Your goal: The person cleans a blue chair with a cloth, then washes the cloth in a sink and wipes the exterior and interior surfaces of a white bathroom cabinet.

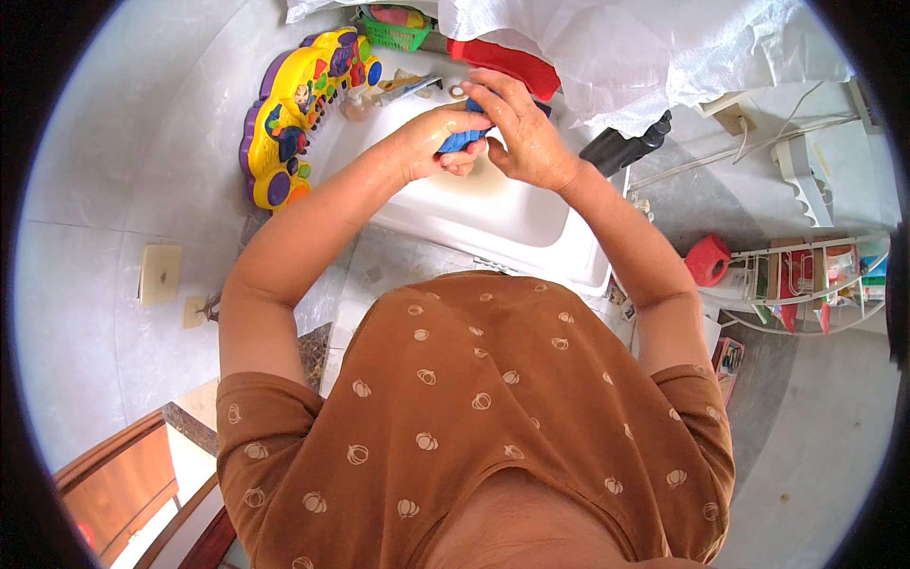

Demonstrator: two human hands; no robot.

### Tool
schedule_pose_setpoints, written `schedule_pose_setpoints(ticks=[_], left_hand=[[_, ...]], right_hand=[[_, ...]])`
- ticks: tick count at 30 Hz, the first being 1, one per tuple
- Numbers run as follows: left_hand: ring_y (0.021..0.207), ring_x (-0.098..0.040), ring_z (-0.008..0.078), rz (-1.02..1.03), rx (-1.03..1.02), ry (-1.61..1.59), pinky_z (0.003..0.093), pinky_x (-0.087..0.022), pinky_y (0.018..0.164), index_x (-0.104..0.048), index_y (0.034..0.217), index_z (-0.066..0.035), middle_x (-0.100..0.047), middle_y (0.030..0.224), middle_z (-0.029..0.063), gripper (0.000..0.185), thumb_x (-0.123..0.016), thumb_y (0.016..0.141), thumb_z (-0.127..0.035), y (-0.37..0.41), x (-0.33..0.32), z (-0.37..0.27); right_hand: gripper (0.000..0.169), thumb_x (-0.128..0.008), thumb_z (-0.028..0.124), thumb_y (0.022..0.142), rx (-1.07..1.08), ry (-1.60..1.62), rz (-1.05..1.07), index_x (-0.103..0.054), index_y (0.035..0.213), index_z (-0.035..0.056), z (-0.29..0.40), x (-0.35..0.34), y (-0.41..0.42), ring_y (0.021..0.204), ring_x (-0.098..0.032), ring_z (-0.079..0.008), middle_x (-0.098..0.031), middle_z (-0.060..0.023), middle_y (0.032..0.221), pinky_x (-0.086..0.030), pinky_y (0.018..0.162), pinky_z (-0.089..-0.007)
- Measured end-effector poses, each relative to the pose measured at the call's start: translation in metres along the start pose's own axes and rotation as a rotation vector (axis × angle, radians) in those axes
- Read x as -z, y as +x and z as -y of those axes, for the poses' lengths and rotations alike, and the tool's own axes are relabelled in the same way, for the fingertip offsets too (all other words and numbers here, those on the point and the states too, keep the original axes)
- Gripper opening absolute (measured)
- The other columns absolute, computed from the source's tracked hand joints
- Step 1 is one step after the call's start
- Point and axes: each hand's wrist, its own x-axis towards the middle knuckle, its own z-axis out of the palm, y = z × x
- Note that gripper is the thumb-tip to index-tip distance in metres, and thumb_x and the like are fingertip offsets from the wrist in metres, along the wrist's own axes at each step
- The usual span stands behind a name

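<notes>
My left hand (426, 139) is wrapped around a bunched blue cloth (466, 140), thumb on top and fingers curled below. Over the other side of that bundle bends my right hand (526, 131), its fingers arching across the cloth and its thumb close to the left fingertips. Both hands look wet. Part of the cloth is hidden by the fingers. Beneath them lies a white sink basin (490, 213), with some cloudy water or residue at its bottom.
A yellow and purple toy keyboard (284, 142) leans at the left wall beside a pump bottle (357, 107). Behind are a green basket (394, 34), a red plastic object (505, 64) and a white hanging curtain (640, 57). A black object (625, 142) and a wire rack (803, 281) stand right.
</notes>
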Motion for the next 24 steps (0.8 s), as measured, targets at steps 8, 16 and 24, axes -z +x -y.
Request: schedule_pose_setpoints(ticks=[8, 16, 24], left_hand=[[0.042, -0.035, 0.0054, 0.19, -0.012, 0.278, 0.0242, -0.029, 0.048, -0.054, 0.084, -0.004, -0.046, 0.061, 0.0, 0.013, -0.066, 0.084, -0.009, -0.012, -0.015, -0.032], [0.038, -0.031, 0.0097, 0.037, 0.055, 0.598, 0.0294, -0.031, 0.043, -0.061, 0.071, -0.003, -0.038, 0.048, -0.001, 0.021, -0.071, 0.084, -0.015, 0.01, -0.038, -0.065], [0.087, -0.066, 0.0403, -0.377, -0.715, 1.658, 0.0466, -0.053, 0.075, -0.061, 0.095, 0.0, -0.067, 0.088, 0.0256, 0.028, -0.067, 0.076, -0.02, 0.046, -0.039, -0.061]], right_hand=[[0.037, -0.074, 0.019, 0.074, 0.217, -0.323, 0.004, -0.063, 0.108, 0.0105, -0.008, 0.02, 0.02, 0.086, -0.061, -0.0295, -0.061, -0.0098, 0.092, -0.05, 0.078, -0.0379], [0.017, -0.064, 0.022, 0.077, 0.162, -0.439, 0.146, -0.061, 0.08, 0.0056, -0.022, 0.049, 0.057, 0.066, -0.064, -0.0342, -0.063, -0.0146, 0.072, -0.051, 0.058, -0.045], [0.019, -0.069, 0.023, 0.07, -0.212, -0.444, 0.254, -0.066, 0.076, 0.0055, -0.032, 0.047, 0.052, 0.067, -0.065, -0.0398, -0.066, -0.021, 0.073, -0.053, 0.062, -0.0481]])
